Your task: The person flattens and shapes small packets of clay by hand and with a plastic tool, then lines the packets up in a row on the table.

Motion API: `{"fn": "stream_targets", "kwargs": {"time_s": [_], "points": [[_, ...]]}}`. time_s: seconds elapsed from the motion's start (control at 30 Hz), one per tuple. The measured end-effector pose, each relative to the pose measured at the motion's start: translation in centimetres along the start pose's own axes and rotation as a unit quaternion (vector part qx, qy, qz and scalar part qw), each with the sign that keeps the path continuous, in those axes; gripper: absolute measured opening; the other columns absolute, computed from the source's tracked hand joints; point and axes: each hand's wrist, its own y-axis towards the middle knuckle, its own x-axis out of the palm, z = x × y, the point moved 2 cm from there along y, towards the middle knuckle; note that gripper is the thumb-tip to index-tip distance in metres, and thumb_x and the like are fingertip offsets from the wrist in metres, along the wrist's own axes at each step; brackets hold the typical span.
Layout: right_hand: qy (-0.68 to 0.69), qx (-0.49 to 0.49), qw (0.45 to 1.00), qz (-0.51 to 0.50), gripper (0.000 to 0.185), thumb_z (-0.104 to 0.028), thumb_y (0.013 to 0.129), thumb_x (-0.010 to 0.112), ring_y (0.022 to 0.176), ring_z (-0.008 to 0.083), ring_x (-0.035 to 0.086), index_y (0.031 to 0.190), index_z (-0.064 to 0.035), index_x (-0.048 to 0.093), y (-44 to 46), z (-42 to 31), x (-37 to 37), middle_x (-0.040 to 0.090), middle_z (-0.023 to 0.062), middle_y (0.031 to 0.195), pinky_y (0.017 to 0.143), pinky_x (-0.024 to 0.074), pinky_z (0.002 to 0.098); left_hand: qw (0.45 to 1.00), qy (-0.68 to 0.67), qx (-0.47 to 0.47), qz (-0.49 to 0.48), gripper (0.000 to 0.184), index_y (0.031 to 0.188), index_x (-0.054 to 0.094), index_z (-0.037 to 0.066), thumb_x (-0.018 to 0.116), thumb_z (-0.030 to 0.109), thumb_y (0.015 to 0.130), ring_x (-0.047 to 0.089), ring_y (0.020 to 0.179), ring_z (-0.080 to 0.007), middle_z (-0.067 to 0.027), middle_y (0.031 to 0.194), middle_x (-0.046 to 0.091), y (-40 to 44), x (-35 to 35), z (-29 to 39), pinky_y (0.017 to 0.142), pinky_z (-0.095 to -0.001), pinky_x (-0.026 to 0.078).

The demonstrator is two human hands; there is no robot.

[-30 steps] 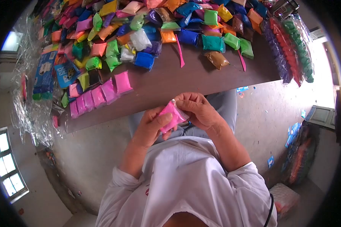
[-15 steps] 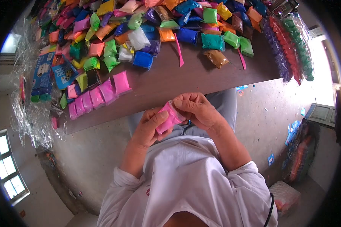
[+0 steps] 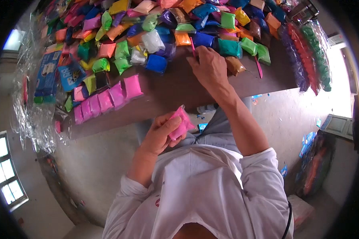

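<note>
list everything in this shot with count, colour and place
table: one, dark brown, across the top
loose packets: too many to count, mixed colours, heaped on the table
packet row: six, pink, table's left front
knife-like tools: two, pink, on the table
long bags: three, purple, red, green, table's right end
printed packages: two, blue, table's left
clear wrap: count unclear, transparent, left
bright openings: three, white, two left, one right
floor: one, grey, below
floor scraps: several, blue, mostly right
held packet: one, pink, centre
shirt: one, white, bottom
left hand: one, bare, holding the held packet
right hand: one, bare, at one tool, grip unclear
</note>
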Motion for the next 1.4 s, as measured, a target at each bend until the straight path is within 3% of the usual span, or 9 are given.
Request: {"fn": "stream_targets", "kwargs": {"time_s": [0.17, 0.27, 0.33, 0.37, 0.43, 0.47, 0.57, 0.87, 1.4], "points": [[-0.016, -0.012, 1.0, 0.014, 0.02, -0.02, 0.078, 0.061, 0.07, 0.0363, 0.06, 0.082, -0.0019, 0.055, -0.2, 0.4, 0.5, 0.06, 0.0188, 0.074, 0.063, 0.0468, 0.0444, 0.995, 0.051, 0.018, 0.078, 0.026, 0.08, 0.054, 0.005, 0.052, 0.028, 0.091, 0.038, 0.042, -0.008, -0.0023, 0.057, 0.049, 0.0, -0.7, -0.3, 0.037, -0.0206, 0.025], [0.168, 0.063, 0.982, -0.062, 0.018, -0.022, 0.084, 0.057, 0.057, 0.0276, 0.06, 0.081, -0.0042, 0.054, -1.0, -0.2, -2.2, 0.059, 0.0121, 0.068, 0.051, 0.0454, 0.0368, 0.992, 0.078, 0.024, 0.093, 0.027, 0.08, 0.055, 0.005, 0.052, 0.03, 0.091, 0.039, 0.042, -0.0071, -0.0026, 0.059, 0.051, 0.0, -0.7, -0.1, 0.037, -0.0205, 0.026], [0.454, 0.248, 0.827, -0.222, 0.017, -0.023, 0.088, 0.053, 0.049, 0.0133, 0.053, 0.081, -0.0068, 0.053, -3.1, -0.7, -3.7, 0.057, 0.0036, 0.065, 0.042, 0.0386, 0.0254, 0.989, 0.102, 0.037, 0.097, 0.028, 0.081, 0.056, 0.005, 0.053, 0.032, 0.09, 0.04, 0.043, -0.0067, -0.0028, 0.06, 0.052, 0.1, -0.9, -0.1, 0.038, -0.0203, 0.027], [0.452, 0.249, 0.828, -0.222, 0.017, -0.023, 0.088, 0.053, 0.049, 0.0133, 0.053, 0.081, -0.0068, 0.053, -4.0, -0.8, -4.0, 0.057, 0.0036, 0.065, 0.042, 0.0386, 0.0254, 0.986, 0.127, 0.05, 0.099, 0.029, 0.081, 0.056, 0.005, 0.053, 0.033, 0.09, 0.041, 0.043, -0.0063, -0.0031, 0.061, 0.054, 0.2, -1.0, 0.0, 0.038, -0.02, 0.029], [0.578, 0.234, 0.742, -0.247, 0.018, -0.025, 0.09, 0.052, 0.049, 0.0053, 0.047, 0.084, -0.0086, 0.053, -6.1, -1.0, -4.1, 0.054, -0.0008, 0.065, 0.042, 0.0338, 0.019, 0.984, 0.138, 0.049, 0.099, 0.03, 0.082, 0.056, 0.005, 0.053, 0.033, 0.09, 0.042, 0.044, -0.0061, -0.0033, 0.062, 0.055, 0.3, -1.1, -0.1, 0.039, -0.0198, 0.03], [0.616, 0.231, 0.717, -0.23, 0.012, -0.016, 0.088, 0.054, 0.05, 0.0077, 0.05, 0.094, -0.0062, 0.052, -6.8, -0.6, -3.9, 0.058, 0.0057, 0.069, 0.041, 0.0361, 0.0194, 0.982, 0.152, 0.05, 0.1, 0.031, 0.083, 0.057, 0.004, 0.054, 0.034, 0.09, 0.044, 0.045, -0.0059, -0.0035, 0.063, 0.056, 0.3, -1.2, -0.2, 0.039, -0.0197, 0.031], [0.649, 0.227, 0.704, -0.178, 0.015, -0.017, 0.089, 0.055, 0.051, 0.0085, 0.051, 0.092, -0.0027, 0.052, -8.4, -1.0, -3.8, 0.058, 0.0066, 0.07, 0.042, 0.0381, 0.0199, 0.978, 0.179, 0.052, 0.092, 0.031, 0.083, 0.057, 0.004, 0.054, 0.034, 0.09, 0.045, 0.046, -0.0059, -0.0033, 0.063, 0.057, 0.4, -0.7, 0.0, 0.04, -0.02, 0.033], [0.626, 0.15, 0.745, -0.172, 0.014, -0.016, 0.09, 0.055, 0.057, 0.0074, 0.053, 0.095, -0.0022, 0.054, -9.3, -0.7, -4.9, 0.061, 0.0056, 0.074, 0.05, 0.0432, 0.0217, 0.973, 0.208, 0.066, 0.07, 0.032, 0.1, 0.058, 0.004, 0.053, 0.034, 0.092, 0.043, 0.052, -0.0039, -0.0001, 0.067, 0.054, 0.2, -0.2, -0.1, 0.044, -0.0196, 0.034], [0.505, 0.111, 0.83, -0.208, 0.012, -0.01, 0.087, 0.06, 0.063, 0.005, 0.055, 0.092, 0.0005, 0.058, -9.4, -0.9, -5.7, 0.062, 0.0045, 0.077, 0.056, 0.0469, 0.0185, 0.967, 0.235, 0.073, 0.063, 0.031, 0.09, 0.057, 0.002, 0.052, 0.033, 0.092, 0.043, 0.05, -0.0044, 0.0007, 0.061, 0.05, 0.3, -0.9, -1.0, 0.042, -0.0202, 0.032]]}}
